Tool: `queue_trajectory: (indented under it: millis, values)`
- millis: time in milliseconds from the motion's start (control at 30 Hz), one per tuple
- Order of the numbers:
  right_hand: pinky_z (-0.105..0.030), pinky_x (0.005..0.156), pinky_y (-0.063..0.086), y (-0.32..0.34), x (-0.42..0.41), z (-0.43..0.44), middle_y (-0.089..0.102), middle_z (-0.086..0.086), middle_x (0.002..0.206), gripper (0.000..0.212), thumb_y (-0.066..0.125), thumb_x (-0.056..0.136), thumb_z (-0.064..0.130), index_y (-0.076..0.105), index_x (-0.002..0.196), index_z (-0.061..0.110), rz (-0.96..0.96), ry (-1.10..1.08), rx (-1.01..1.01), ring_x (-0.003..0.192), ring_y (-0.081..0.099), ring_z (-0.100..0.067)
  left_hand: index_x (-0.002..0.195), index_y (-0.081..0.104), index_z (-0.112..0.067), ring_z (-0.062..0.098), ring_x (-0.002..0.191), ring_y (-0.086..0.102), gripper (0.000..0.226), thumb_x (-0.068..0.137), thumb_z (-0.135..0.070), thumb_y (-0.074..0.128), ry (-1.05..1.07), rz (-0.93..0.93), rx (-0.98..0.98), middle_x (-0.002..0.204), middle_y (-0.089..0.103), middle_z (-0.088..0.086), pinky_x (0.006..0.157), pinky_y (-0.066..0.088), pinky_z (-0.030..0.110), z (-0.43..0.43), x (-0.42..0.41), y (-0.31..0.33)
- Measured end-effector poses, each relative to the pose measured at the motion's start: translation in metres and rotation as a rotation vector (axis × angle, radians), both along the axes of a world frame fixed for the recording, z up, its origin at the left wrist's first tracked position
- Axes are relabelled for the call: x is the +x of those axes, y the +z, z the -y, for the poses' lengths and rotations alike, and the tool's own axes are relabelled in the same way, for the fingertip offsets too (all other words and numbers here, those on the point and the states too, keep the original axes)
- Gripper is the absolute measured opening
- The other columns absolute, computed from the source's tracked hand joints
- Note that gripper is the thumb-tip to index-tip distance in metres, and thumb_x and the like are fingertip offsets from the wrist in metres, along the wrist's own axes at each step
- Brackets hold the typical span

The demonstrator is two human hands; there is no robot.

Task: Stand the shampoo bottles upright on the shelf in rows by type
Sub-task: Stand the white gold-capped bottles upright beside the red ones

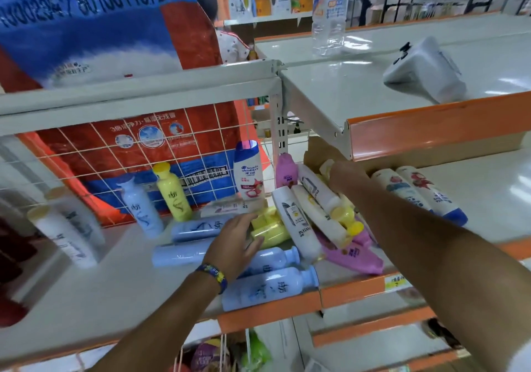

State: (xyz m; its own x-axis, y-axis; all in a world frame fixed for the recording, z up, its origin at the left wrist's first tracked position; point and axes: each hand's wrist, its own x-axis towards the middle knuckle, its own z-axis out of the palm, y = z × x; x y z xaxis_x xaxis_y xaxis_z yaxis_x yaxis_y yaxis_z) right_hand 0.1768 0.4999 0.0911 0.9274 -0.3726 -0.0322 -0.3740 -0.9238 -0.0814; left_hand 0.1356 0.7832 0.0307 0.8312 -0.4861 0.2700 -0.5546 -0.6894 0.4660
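Head view showed a white shelf (115, 285) with orange edging, carrying a jumble of shampoo. A Head & Shoulders bottle (248, 170) stood upright at the back against the wire grid (86, 153), its brand name legible. To its left stood a yellow bottle (172, 192) and a blue bottle (140, 208), each marked with a large Chinese character. A pink bottle (285, 170) stood by the slotted post. A Pantene bottle (298, 223) lay tilted with its name upside down, on a heap of pink, yellow and white ones. Lying blue bottles (270, 288) lay near the front edge. Behind the grid a big bag (100, 27) bore the digits "80100115723". Two white bottles (66, 228) at far left were too blurred to read. Of the hands, the left hand (235, 245), a bracelet at its wrist, lay with fingers straight and slightly spread over the lying blue bottles, tips near the yellow ones. The right hand (344, 176) reached into the back of the heap under the upper shelf; its fingers were hidden, so any grip could not be told.
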Motion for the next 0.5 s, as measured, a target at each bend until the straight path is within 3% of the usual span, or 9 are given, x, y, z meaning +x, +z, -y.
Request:
queue_trajectory:
  millis: [200,367,500]
  values:
    - [-0.037,0.087,0.049,-0.006,-0.004,0.004,0.065,-0.014,0.112,0.023,0.050,0.092,0.010,0.061,0.112,0.004,0.034,-0.004,0.006,0.107,0.061,-0.031,0.135,0.043,-0.025,0.014,0.118,0.047,0.047,0.091,-0.034,0.056,-0.042,0.030,0.071,0.132,0.050,-0.004,0.095,0.045,0.028,0.024,-0.001,0.005]
    - [-0.035,0.081,0.051,-0.012,-0.025,0.017,0.054,-0.018,0.118,0.050,0.066,0.082,0.021,0.051,0.126,0.003,0.092,-0.096,0.049,0.108,0.056,-0.030,0.136,0.039,-0.026,0.014,0.122,0.045,0.047,0.092,-0.029,0.054,-0.132,0.038,0.178,0.136,0.047,-0.004,0.095,0.046,0.034,0.053,0.009,0.014]
    - [-0.037,0.076,0.049,-0.012,-0.048,0.023,0.052,-0.019,0.118,0.058,0.071,0.078,0.022,0.046,0.127,0.003,0.193,-0.130,0.045,0.102,0.060,-0.034,0.138,0.039,-0.019,0.018,0.125,0.044,0.047,0.093,-0.022,0.051,-0.225,0.097,0.259,0.139,0.046,0.001,0.099,0.042,0.032,0.084,0.020,0.023]
